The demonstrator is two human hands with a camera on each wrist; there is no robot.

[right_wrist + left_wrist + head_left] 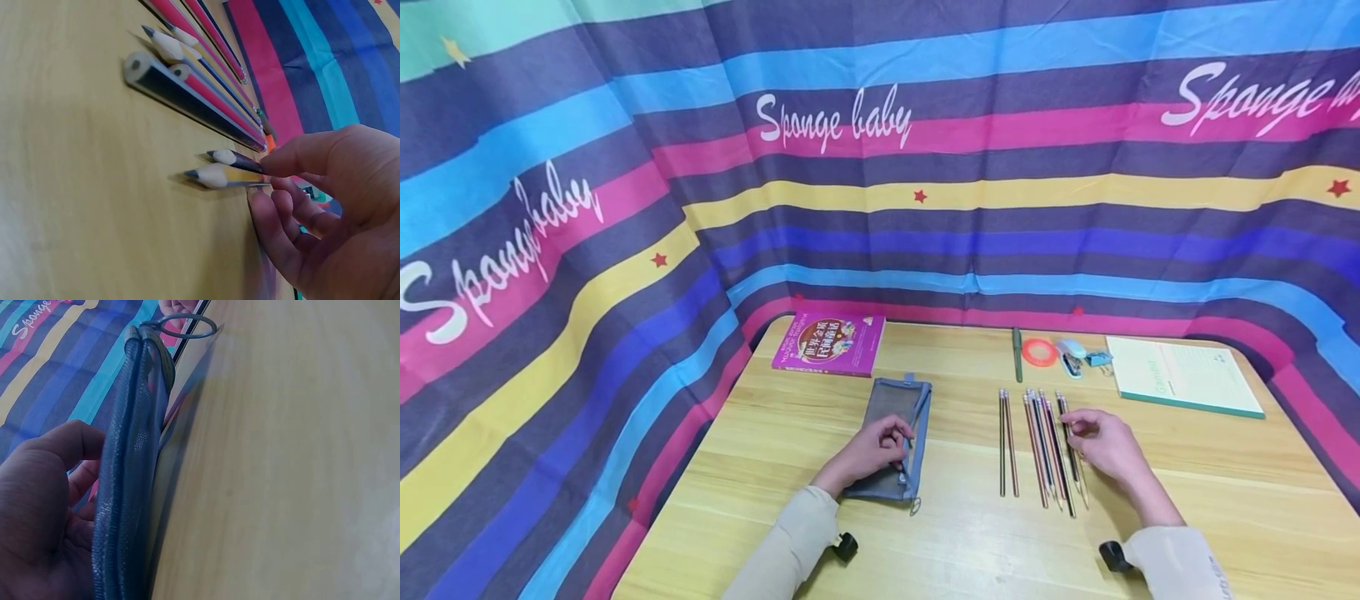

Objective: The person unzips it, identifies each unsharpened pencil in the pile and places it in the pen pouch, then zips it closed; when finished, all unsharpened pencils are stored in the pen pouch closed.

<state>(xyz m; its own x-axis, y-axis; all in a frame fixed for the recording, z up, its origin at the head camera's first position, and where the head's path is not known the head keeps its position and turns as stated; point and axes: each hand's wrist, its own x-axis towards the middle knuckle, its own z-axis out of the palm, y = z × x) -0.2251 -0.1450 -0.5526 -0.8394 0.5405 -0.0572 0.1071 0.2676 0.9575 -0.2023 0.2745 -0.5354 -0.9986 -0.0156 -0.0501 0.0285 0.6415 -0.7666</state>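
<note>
Fingers of your right hand pinch two pencils; your left hand grips the pouch, seemingly to steady it!

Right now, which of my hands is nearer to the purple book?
Left. Your left hand is at the mesh pouch, on your side of the purple book; your right hand is farther right, at the pencils.

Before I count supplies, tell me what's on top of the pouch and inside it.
The left hand is over the pouch, holding its edge. No contents can be made out inside, but the hand covers part of it; anything there is hidden.
</note>
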